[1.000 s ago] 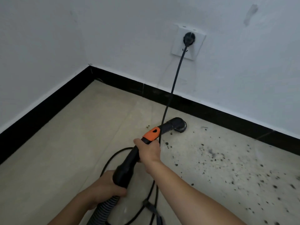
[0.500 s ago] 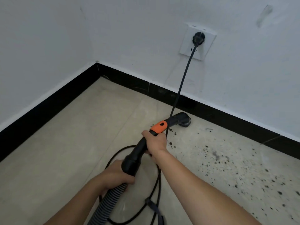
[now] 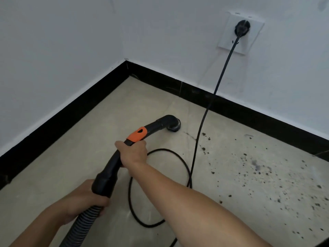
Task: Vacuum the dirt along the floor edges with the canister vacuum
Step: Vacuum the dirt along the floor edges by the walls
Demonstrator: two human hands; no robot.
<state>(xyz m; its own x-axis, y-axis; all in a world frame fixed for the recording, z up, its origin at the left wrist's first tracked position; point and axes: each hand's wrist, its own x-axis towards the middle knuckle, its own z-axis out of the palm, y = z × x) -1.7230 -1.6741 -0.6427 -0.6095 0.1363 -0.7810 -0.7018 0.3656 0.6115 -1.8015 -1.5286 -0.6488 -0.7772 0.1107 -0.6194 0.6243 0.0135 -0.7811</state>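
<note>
Two walls (image 3: pixel 53 41) and one floor (image 3: pixel 71 166). One dirt (image 3: pixel 258 166) scatter lies below-right of the one socket (image 3: pixel 249 42). One cord (image 3: pixel 201 129) hangs from it. One wand (image 3: pixel 114 163), nozzle (image 3: pixel 173 123) on the floor below-left of the socket; right hand (image 3: pixel 133 152) grasps it, left hand (image 3: pixel 83 198) clasps the hose (image 3: pixel 85 220).

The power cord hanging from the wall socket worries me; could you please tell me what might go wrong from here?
1. The cord hangs between the nozzle and the scattered dirt; sweeping right could snag it and tug the plug loose.
2. Its slack loop lies near the right hand gripping the wand; the hose, held by the left hand, might drag or tangle it.
</note>
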